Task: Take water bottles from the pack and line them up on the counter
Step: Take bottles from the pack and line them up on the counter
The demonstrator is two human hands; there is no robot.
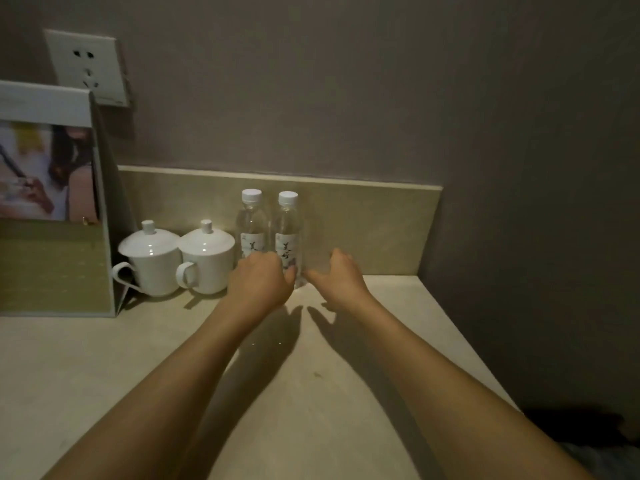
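Two clear water bottles with white caps and white labels stand upright, side by side, against the low backsplash at the back of the counter (346,358). My left hand (259,282) covers the lower part of the left bottle (251,223). Its fingers curl there and its thumb rests on the front of the right bottle (288,230). Whether it grips a bottle is hidden. My right hand (341,275) is just right of the right bottle with spread fingers. Its thumb points at the bottle's base and it holds nothing. No pack is in view.
Two white lidded cups (152,258) (206,258) stand left of the bottles, almost touching them. A standing display card (52,216) rises at the far left, under a wall socket (88,65). The wall (519,202) closes the counter's right side, and the counter's right edge drops off at lower right.
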